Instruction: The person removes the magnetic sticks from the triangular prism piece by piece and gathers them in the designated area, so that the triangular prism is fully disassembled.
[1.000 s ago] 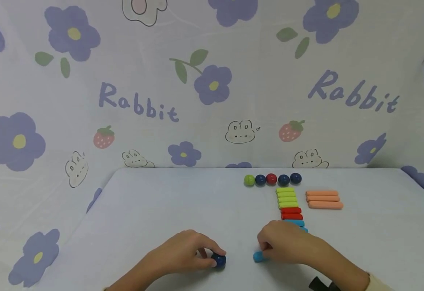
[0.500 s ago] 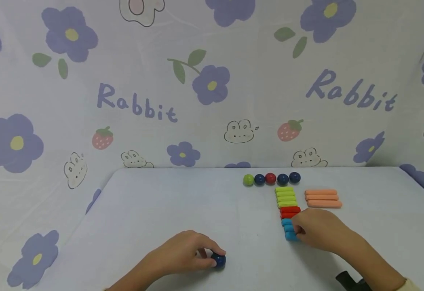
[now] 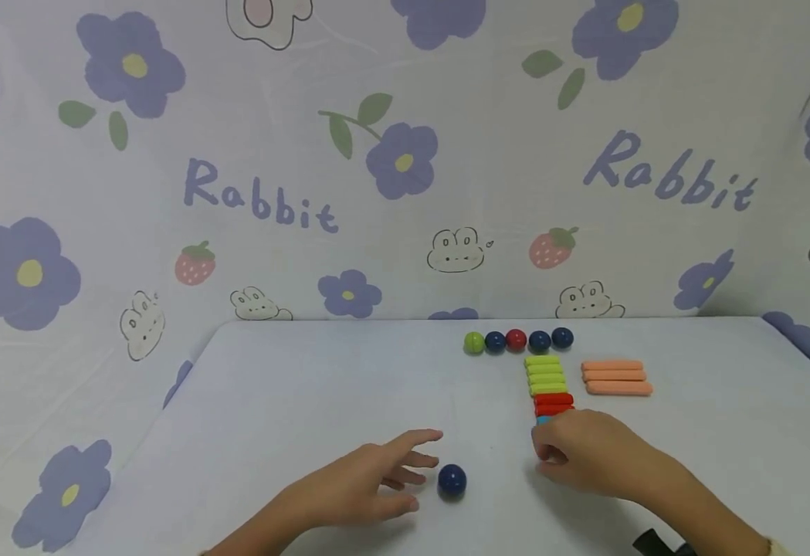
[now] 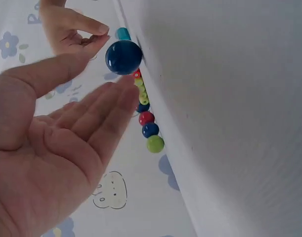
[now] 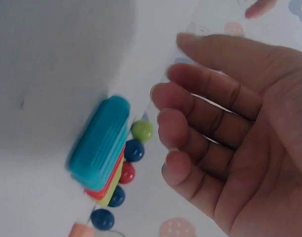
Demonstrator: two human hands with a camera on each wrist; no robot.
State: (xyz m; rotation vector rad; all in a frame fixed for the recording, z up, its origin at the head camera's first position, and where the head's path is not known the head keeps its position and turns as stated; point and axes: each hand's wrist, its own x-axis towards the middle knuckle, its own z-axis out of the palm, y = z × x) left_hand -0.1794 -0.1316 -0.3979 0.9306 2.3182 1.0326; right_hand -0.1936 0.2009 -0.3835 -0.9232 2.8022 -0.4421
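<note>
A dark blue ball [image 3: 452, 481] sits on the white table, just off the fingertips of my left hand [image 3: 356, 486]. That hand holds nothing, its fingers stretched out around a gap. My right hand [image 3: 595, 452] is beside the near end of a column of short sticks. In the right wrist view its fingers bend loosely and hold nothing. The blue sticks [image 5: 101, 143] lie apart from those fingers; in the head view the hand hides most of them. Red sticks [image 3: 554, 405] and yellow-green sticks [image 3: 546, 376] continue the column away from me.
Behind the column, a row of balls runs along the table's back: a green ball [image 3: 474, 343], a red ball [image 3: 516, 340] and several dark blue ones. Three orange sticks [image 3: 615, 377] lie to its right. A printed cloth [image 3: 272, 262] hangs behind the table.
My right hand carried a blue stick to the column's near end and let it go. My left hand released the dark blue ball, which now lies slightly further right and away from me.
</note>
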